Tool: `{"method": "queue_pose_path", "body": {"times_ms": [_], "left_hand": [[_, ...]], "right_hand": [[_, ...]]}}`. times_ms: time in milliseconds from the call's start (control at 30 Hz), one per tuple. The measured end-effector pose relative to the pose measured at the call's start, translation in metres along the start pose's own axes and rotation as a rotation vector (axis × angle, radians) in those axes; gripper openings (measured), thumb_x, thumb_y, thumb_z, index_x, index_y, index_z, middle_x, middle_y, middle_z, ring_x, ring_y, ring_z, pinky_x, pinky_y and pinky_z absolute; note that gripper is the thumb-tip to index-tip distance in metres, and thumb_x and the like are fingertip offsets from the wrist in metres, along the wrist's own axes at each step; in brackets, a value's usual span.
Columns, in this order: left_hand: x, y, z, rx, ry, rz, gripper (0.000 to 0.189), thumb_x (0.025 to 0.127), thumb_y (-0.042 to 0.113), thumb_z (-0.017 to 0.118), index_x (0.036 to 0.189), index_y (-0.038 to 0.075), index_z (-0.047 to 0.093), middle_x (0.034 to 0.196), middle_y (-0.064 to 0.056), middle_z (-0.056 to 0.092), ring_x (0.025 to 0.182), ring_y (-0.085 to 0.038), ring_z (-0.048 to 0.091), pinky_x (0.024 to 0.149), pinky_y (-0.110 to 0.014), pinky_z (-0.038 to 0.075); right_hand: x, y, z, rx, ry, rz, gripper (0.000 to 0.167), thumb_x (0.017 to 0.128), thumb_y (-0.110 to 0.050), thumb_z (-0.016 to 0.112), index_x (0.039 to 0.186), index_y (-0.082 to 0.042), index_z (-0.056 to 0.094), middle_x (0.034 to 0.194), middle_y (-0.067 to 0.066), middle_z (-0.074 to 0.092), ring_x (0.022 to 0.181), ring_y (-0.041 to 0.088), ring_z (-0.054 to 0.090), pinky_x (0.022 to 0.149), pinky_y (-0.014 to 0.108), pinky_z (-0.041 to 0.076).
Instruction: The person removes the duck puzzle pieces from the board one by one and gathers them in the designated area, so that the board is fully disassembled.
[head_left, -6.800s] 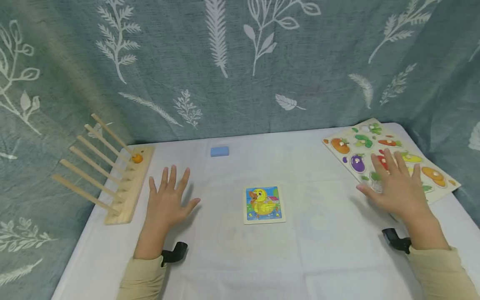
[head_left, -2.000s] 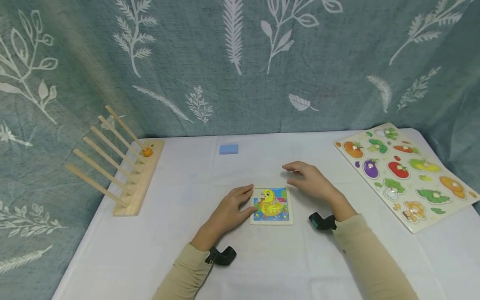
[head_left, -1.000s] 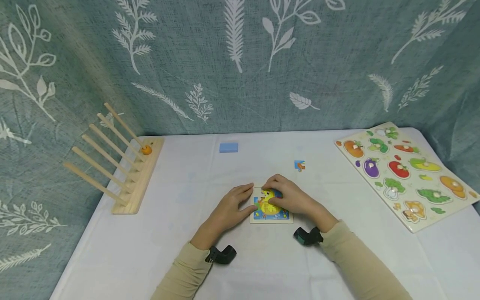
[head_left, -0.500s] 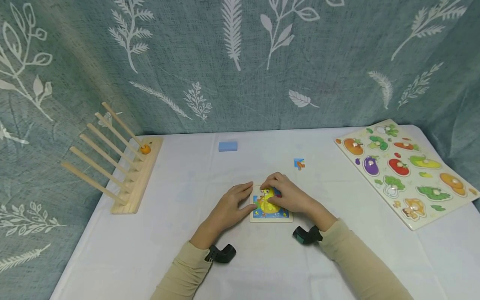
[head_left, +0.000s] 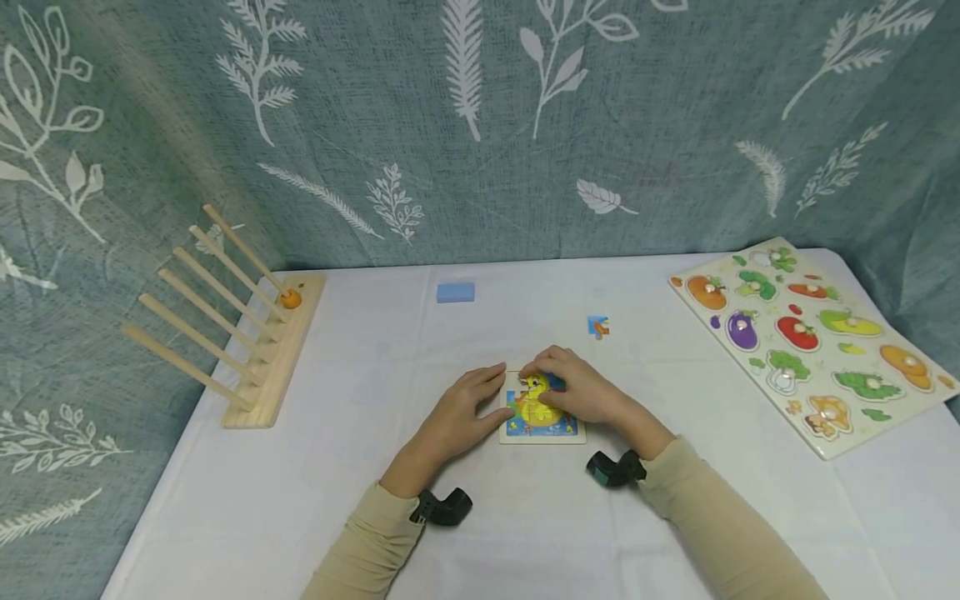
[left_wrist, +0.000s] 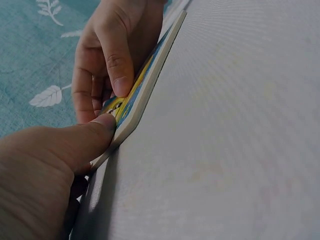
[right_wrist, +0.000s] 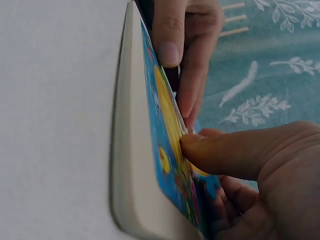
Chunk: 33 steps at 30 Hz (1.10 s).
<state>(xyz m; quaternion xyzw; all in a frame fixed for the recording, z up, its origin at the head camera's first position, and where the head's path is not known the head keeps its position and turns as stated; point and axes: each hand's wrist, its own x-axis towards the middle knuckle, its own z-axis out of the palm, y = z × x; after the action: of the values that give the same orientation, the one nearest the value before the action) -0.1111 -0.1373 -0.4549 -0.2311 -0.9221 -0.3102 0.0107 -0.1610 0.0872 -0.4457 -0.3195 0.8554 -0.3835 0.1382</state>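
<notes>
A small square jigsaw puzzle (head_left: 542,432) with a yellow duck picture in a pale wooden frame lies mid-table. My left hand (head_left: 459,417) holds its left side, the thumb pressing on the frame's edge in the left wrist view. Over the upper part of the picture, my right hand (head_left: 581,390) has its thumb on the yellow duck and its fingers curled at the far side, pinching a puzzle piece (right_wrist: 212,186) that looks slightly raised. The fingers partly hide that piece. One loose piece (head_left: 598,327), blue and orange, lies beyond the puzzle.
At the left stands a wooden peg rack (head_left: 277,375) with slanted rods and one orange bead (head_left: 291,298). A blue block (head_left: 455,292) sits near the back edge. On the right lies a vegetable knob-puzzle board (head_left: 817,350). A patterned green curtain (head_left: 480,192) hangs behind.
Both hands came in from the sides to the duck puzzle. A loose piece now lies beyond it, and my right hand has moved from there back onto the picture. The last half second shows little movement.
</notes>
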Motion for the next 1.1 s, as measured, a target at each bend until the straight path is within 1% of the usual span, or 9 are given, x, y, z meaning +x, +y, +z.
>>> {"method": "queue_pose_path", "body": {"times_ms": [100,200,400,667,933,1100], "left_hand": [[0.000,0.000,0.000,-0.005,-0.010,-0.011,0.059,0.087,0.029,0.069,0.134,-0.002,0.051,0.143,-0.009,0.048,0.132,-0.026,0.045,0.110,-0.039,0.039],[0.001,0.000,0.001,-0.001,-0.019,-0.024,0.059,0.088,0.031,0.068,0.134,-0.001,0.051,0.144,-0.008,0.047,0.133,-0.025,0.044,0.110,-0.038,0.039],[0.001,0.000,0.001,0.010,-0.013,-0.022,0.060,0.088,0.031,0.068,0.134,-0.001,0.051,0.144,-0.008,0.048,0.133,-0.025,0.044,0.110,-0.039,0.039],[0.002,0.000,0.001,-0.001,-0.004,-0.008,0.060,0.087,0.029,0.070,0.133,-0.003,0.051,0.143,-0.010,0.048,0.132,-0.026,0.045,0.109,-0.038,0.040],[0.000,-0.001,0.002,0.008,-0.005,-0.014,0.060,0.087,0.030,0.070,0.133,-0.003,0.051,0.143,-0.009,0.048,0.132,-0.025,0.045,0.110,-0.038,0.039],[0.000,-0.001,0.002,-0.002,0.000,-0.011,0.060,0.086,0.029,0.070,0.133,-0.003,0.051,0.143,-0.009,0.048,0.132,-0.025,0.045,0.110,-0.038,0.039]], "right_hand": [[-0.001,0.001,-0.002,0.021,0.004,0.021,0.041,0.089,-0.005,0.061,0.130,-0.010,0.056,0.127,0.009,0.055,0.121,0.028,0.049,0.104,0.049,0.042],[-0.001,0.002,-0.004,0.045,0.011,0.039,0.042,0.089,-0.004,0.061,0.131,-0.008,0.054,0.131,0.010,0.055,0.121,0.028,0.050,0.104,0.048,0.042],[-0.001,0.004,-0.006,0.047,0.003,0.053,0.038,0.089,-0.006,0.063,0.127,-0.009,0.058,0.127,0.008,0.057,0.120,0.026,0.052,0.105,0.046,0.042],[0.000,0.006,-0.006,0.018,0.001,0.048,0.038,0.090,-0.008,0.062,0.128,-0.009,0.059,0.126,0.008,0.057,0.120,0.025,0.053,0.103,0.046,0.044],[-0.001,0.004,-0.006,0.007,0.059,0.040,0.038,0.091,-0.009,0.063,0.128,-0.008,0.059,0.125,0.009,0.059,0.112,0.022,0.056,0.096,0.042,0.048],[-0.003,0.004,-0.017,-0.002,0.120,0.048,0.036,0.090,-0.007,0.062,0.126,-0.006,0.059,0.125,0.011,0.059,0.114,0.025,0.056,0.097,0.044,0.049]]}}
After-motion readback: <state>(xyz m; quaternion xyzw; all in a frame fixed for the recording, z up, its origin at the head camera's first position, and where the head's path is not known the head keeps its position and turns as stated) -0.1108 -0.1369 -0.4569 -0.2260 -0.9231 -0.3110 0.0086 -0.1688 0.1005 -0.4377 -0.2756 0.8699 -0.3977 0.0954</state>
